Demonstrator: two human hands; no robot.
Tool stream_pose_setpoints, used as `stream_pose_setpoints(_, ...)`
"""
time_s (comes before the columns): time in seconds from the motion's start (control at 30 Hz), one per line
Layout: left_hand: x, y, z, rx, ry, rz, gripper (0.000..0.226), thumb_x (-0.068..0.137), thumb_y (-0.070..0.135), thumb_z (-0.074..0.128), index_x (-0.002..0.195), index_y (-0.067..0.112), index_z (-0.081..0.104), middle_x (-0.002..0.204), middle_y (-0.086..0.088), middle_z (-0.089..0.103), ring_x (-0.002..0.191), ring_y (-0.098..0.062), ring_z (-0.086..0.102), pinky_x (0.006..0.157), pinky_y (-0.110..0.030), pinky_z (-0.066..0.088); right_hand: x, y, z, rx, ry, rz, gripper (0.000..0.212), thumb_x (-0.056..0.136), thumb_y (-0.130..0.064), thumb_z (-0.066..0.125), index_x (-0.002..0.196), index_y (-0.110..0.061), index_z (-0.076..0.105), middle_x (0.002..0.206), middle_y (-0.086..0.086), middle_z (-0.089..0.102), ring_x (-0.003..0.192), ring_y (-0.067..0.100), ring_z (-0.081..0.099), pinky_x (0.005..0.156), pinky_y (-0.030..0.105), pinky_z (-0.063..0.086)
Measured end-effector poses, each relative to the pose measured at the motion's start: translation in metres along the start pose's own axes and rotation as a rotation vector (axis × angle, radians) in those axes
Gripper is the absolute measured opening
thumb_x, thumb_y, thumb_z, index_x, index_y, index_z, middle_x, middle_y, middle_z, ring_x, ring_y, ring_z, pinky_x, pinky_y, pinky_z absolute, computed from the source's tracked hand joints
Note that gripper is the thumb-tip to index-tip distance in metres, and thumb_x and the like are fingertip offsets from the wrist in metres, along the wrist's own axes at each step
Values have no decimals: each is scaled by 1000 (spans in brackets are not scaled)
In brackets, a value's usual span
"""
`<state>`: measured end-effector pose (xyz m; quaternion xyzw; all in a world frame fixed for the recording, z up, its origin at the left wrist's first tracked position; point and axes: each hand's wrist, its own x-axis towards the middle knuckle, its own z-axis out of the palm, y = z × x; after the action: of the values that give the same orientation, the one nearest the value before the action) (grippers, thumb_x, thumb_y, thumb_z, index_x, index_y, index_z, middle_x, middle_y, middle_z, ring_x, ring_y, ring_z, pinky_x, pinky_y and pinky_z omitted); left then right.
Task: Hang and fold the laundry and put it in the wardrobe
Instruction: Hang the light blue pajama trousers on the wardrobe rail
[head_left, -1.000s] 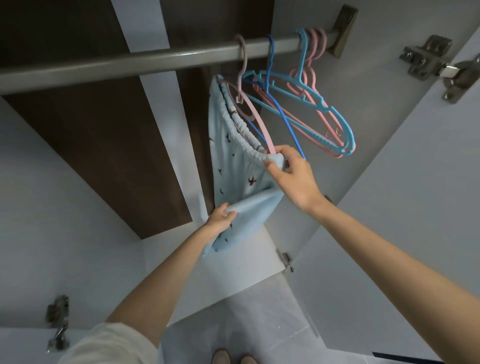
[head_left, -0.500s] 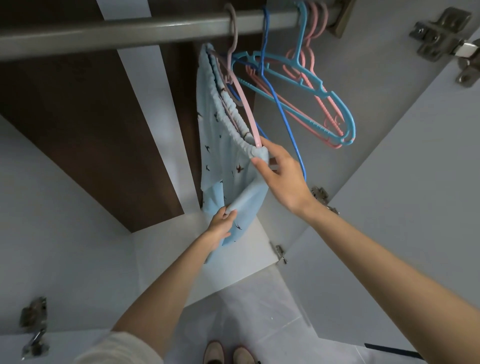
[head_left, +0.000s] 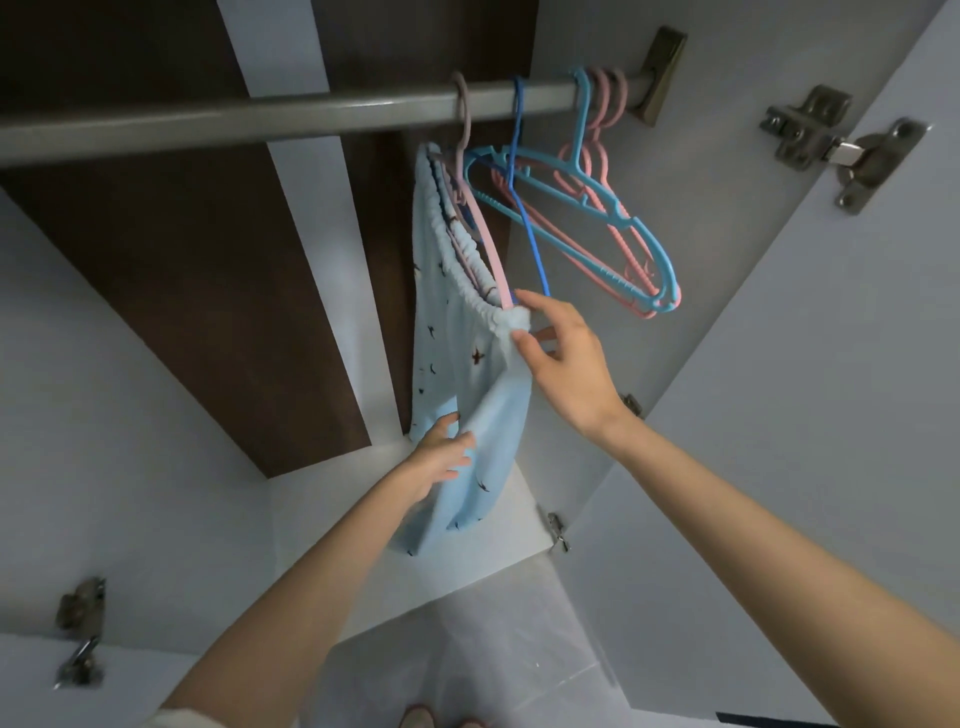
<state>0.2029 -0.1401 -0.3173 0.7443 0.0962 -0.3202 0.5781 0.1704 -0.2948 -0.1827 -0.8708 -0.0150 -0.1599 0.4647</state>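
Light blue patterned shorts hang by their elastic waistband on a pink hanger hooked over the wardrobe's metal rail. My right hand is at the near end of the waistband, its fingers spread and loosening, fingertips touching the gathered cloth. Lower down, my left hand holds the hanging leg of the shorts, fingers curled on the fabric.
Several empty hangers, blue and pink, hang to the right on the same rail. The open wardrobe door with hinges stands at right. A white shelf lies below; dark back panel behind.
My right hand has opened from pinching the waistband end to spread fingers barely touching it. The view tilted, so the rail appears lower. The left hand stays on the shorts' leg.
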Motion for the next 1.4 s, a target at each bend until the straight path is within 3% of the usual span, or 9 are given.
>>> stream_pose_setpoints(0.2,-59,49,-14,-3,97,242,54,94,9,56,143,15,35,100,-4,60,78,-12,58,59,-14,47,-2,-8,-28,65,192,-43,30,90,0,53,116,-14,60,109,0,59,89,10,55,76,16,42)
stream_pose_setpoints(0.3,-89,76,-21,67,226,405,42,99,24,48,140,21,38,119,-4,61,92,-12,62,76,-20,49,12,-10,-37,31,184,30,30,90,0,53,120,-5,55,117,6,57,107,26,55,90,30,45)
stream_pose_setpoints(0.4,-112,100,-23,138,327,549,45,100,35,43,143,26,34,119,7,54,103,-8,57,88,-24,48,29,-12,-35,-56,39,142,46,94,-13,57,136,-2,41,134,14,50,125,30,46,107,36,36)
stream_pose_setpoints(0.5,-124,114,-21,212,376,665,49,100,39,42,147,34,28,130,12,43,106,4,50,85,-9,41,40,-14,-25,-60,-83,223,58,96,-17,55,146,-7,27,142,15,44,133,32,39,108,37,33)
stream_pose_setpoints(0.6,-130,121,-17,360,360,731,48,100,37,42,147,30,31,149,4,35,130,-12,42,105,-29,36,46,-13,-16,-51,-140,321,57,97,-13,50,147,-8,22,139,17,47,126,34,47,101,35,39)
stream_pose_setpoints(0.83,-130,127,-17,470,346,689,49,102,34,39,148,22,31,154,1,30,140,-16,29,107,-26,27,42,-6,-3,74,-84,387,31,100,-8,34,130,-3,39,120,18,54,110,37,55,95,48,48)
stream_pose_setpoints(1.0,-129,123,-14,406,319,662,51,101,35,40,149,23,28,152,3,33,138,-16,33,95,-18,28,43,-6,-10,27,7,291,31,102,-10,31,128,-4,47,118,16,59,91,24,52,76,27,40)
stream_pose_setpoints(1.2,-126,123,-7,435,298,625,53,100,36,41,150,22,26,152,2,34,137,-18,36,103,-28,37,44,-8,-27,30,50,283,32,100,-4,30,126,-5,50,120,19,57,97,29,54,79,27,39)
stream_pose_setpoints(1.4,-128,125,-1,380,306,633,50,100,30,43,148,23,30,150,2,38,134,-18,42,101,-27,40,40,-9,-43,35,66,262,32,101,-4,27,122,-4,52,118,19,58,90,21,48,75,26,37)
